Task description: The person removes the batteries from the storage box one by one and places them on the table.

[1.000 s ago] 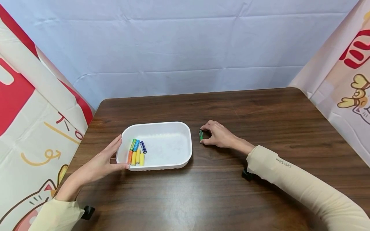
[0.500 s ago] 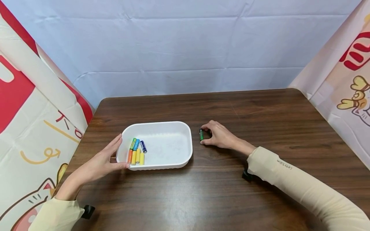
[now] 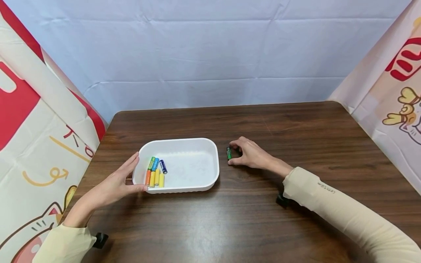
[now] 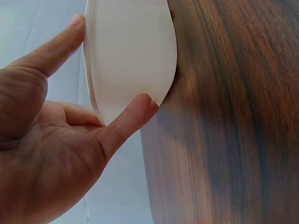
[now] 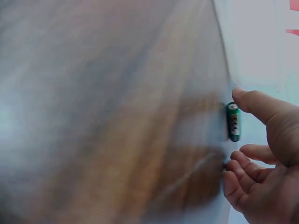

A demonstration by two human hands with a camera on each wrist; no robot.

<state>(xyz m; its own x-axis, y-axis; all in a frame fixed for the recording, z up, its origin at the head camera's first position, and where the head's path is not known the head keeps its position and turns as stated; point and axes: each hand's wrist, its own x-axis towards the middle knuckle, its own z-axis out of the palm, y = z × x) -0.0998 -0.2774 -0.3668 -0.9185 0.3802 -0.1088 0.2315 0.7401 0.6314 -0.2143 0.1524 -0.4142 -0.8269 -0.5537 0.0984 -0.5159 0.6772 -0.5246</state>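
Two bare hands show on my feeds, and I start at the right hand (image 3: 249, 155), its fingers and thumb curved about a small green cylindrical battery (image 3: 229, 153). On the head feed the battery sits between thumb tip and forefinger tip, the thumb at its near end and the forefinger at its far end. My right wrist feed seems to show slight gaps at both ends, so I cannot tell whether the fingers pinch it or only bracket it.

I see the left hand (image 3: 115, 186) with fingers spread and mostly straight, touching the left end of a white rectangular tray with rounded corners (image 3: 190, 168), the thumb on its near wall. Just inside those left fingers, seven cylindrical batteries lie in the tray: one orange battery (image 3: 148, 179), three yellow batteries (image 3: 156, 178), one green-and-yellow battery (image 3: 151, 163), one light blue battery (image 3: 155, 164) and, farthest from the fingers, a slanted dark blue battery (image 3: 163, 166). The tray's other end is near the right fingers but apart from them.

Under both hands I have a dark brown wood-grain counter (image 3: 223, 226). Well beyond the fingers hangs a creased white cloth (image 3: 210, 47).
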